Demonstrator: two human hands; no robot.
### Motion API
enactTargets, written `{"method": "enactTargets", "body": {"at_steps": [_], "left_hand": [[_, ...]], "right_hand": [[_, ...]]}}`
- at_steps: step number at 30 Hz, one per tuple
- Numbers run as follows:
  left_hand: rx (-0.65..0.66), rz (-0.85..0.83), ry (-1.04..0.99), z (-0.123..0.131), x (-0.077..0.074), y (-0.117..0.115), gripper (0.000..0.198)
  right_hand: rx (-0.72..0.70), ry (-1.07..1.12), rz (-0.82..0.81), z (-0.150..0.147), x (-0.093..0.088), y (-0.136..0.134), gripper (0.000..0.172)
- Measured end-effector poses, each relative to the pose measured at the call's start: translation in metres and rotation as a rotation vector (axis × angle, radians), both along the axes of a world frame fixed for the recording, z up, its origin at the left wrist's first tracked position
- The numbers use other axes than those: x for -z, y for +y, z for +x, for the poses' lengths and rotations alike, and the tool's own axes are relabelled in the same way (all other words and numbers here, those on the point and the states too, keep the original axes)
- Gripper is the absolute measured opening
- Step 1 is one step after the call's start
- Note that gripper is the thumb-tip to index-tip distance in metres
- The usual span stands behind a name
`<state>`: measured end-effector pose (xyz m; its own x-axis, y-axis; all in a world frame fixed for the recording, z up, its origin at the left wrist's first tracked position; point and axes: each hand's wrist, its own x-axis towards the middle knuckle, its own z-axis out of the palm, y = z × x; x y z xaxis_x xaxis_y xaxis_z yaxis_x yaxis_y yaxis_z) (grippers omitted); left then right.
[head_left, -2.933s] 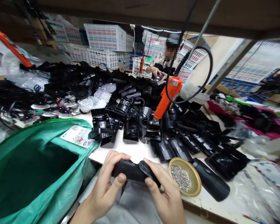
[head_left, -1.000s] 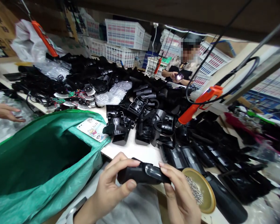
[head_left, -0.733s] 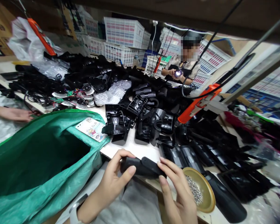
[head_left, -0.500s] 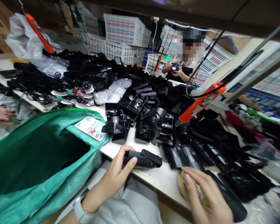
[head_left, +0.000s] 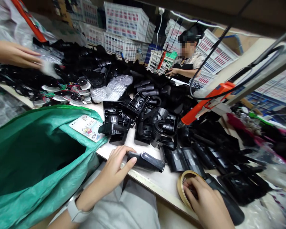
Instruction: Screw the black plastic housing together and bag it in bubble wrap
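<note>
your left hand (head_left: 114, 170) is low in the middle of the frame. it is curled partly shut on one end of the long black plastic handle piece (head_left: 146, 161), thumb on the near side and fingers over the top. the piece lies flat on the white table (head_left: 164, 184), close to the front edge, and its other end sticks out to the right.

your right hand (head_left: 205, 203) is in the lower right. its fingertips are bunched and dipped into the round gold dish of small silver screws (head_left: 181, 187). the fingers hide what is inside, so i cannot tell if they have pinched a screw.

the black piece looks hard, light and smooth, so it may slide on the table. i think a hold around its thick middle would keep it steady. the screws look tiny and easy to drop, so a pinch with thumb and one finger seems best.

the big green plastic sack (head_left: 38, 159) gapes open at the left. the pile of black plastic shells (head_left: 143, 124) sits behind the handle piece. the orange electric screwdriver (head_left: 205, 103) hangs at the right. another person's hand (head_left: 16, 55) reaches in at the upper left, and a person sits at the far side, top middle.
</note>
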<state>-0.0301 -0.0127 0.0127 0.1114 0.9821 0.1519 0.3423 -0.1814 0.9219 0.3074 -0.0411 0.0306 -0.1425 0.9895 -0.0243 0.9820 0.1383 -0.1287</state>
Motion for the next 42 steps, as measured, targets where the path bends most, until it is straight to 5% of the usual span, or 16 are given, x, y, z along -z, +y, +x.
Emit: {"method": "enactTargets", "body": {"at_steps": [4, 9, 13, 19, 24, 32, 37, 40, 42], "left_hand": [[0.008, -0.014, -0.041, 0.001, -0.001, 0.003, 0.025], [0.018, -0.042, -0.106, 0.005, -0.005, 0.007, 0.024], [-0.04, -0.065, -0.172, 0.015, -0.003, 0.004, 0.023], [-0.081, 0.015, -0.297, 0.028, 0.007, 0.012, 0.016], [-0.015, 0.009, -0.418, 0.023, 0.006, 0.022, 0.015], [0.04, 0.029, -0.538, 0.02, 0.013, 0.023, 0.028], [-0.003, 0.038, -0.544, 0.023, 0.011, 0.02, 0.023], [-0.014, 0.031, -0.518, 0.023, 0.009, 0.017, 0.023], [-0.009, 0.031, -0.507, 0.023, 0.008, 0.016, 0.023]], "right_hand": [[0.013, 0.127, 0.004, 0.008, -0.009, 0.003, 0.028], [0.04, 0.336, 0.25, -0.004, -0.032, 0.001, 0.034], [-0.079, 0.481, 0.353, -0.044, -0.052, 0.007, 0.015], [-0.288, 1.028, 0.171, -0.121, -0.061, 0.032, 0.011], [-0.262, 0.845, 0.386, -0.151, -0.043, 0.053, 0.011], [-0.311, 0.747, 0.571, -0.176, -0.012, 0.052, 0.012], [-0.386, 0.732, 0.411, -0.175, -0.029, 0.053, 0.017], [-0.192, 0.866, 0.515, -0.156, -0.062, 0.06, 0.019], [0.185, 1.113, 0.828, -0.129, -0.084, 0.073, 0.031]]}}
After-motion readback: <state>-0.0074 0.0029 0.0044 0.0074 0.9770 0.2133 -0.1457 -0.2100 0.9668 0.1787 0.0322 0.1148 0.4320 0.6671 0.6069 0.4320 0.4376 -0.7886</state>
